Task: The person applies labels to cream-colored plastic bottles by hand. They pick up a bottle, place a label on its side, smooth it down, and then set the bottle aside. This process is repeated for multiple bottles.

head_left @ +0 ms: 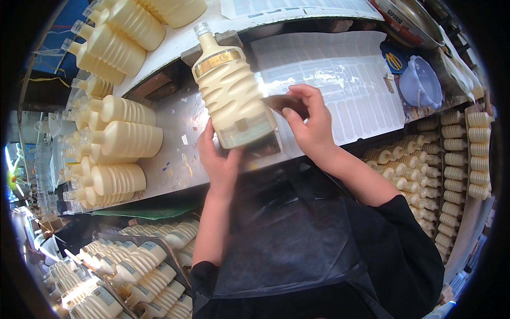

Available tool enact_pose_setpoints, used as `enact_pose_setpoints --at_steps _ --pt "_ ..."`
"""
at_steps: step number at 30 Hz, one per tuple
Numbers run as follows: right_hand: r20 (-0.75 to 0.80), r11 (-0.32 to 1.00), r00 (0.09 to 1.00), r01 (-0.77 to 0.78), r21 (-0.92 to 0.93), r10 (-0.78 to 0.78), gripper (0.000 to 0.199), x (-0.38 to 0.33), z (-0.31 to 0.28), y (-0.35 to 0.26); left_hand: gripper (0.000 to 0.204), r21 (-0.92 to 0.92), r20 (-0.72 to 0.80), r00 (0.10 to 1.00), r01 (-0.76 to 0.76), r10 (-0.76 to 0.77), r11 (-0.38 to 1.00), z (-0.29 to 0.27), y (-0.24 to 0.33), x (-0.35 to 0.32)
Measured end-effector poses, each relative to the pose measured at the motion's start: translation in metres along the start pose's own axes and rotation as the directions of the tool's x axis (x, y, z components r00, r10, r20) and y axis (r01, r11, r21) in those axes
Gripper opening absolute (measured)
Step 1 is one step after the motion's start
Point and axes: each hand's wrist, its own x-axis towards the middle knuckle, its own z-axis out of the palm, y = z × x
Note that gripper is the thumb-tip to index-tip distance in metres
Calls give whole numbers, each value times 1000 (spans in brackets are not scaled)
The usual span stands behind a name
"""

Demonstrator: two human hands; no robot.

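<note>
A cream ribbed bottle (226, 87) with a clear neck and a gold label band on its shoulder lies tilted on the worktop, neck pointing away. A pale greenish label (247, 127) sits around its base. My left hand (219, 165) grips the base from the near left, the fingers along the side and the thumb at the bottom edge. In my right hand (314, 126) is a dark brown flat piece with a rounded edge (287, 105), pinched between thumb and fingers. Its far end touches or nearly touches the bottle's lower right side.
Label sheets (340, 80) cover the worktop to the right. Beyond them are yellow-handled scissors (393, 61) and a lilac bucket (421, 85). Cream bottles (127, 135) stack at the left. Labelled bottles (141, 263) fill crates at lower left; more bottles (454, 173) stand in rows at right.
</note>
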Motion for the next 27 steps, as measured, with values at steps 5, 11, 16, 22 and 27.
enact_pose_setpoints --at_steps 5,11,16,22,27 --pt "150 758 770 638 -135 -621 33 -14 0 -17 79 91 -57 994 -91 96 992 -3 26 10" --pt "158 649 705 702 -295 -691 29 11 -6 -44 77 79 -102 981 -157 165 984 6 47 15" --pt "358 591 612 786 -181 -705 24 2 -5 -66 69 138 -154 945 -270 290 953 13 44 17" --pt "380 557 617 787 -267 -689 19 9 -6 -73 63 145 -152 947 -262 284 954 14 54 17" --pt "384 580 615 785 -218 -688 22 -1 -3 -76 62 167 -169 944 -255 283 952 14 50 15"
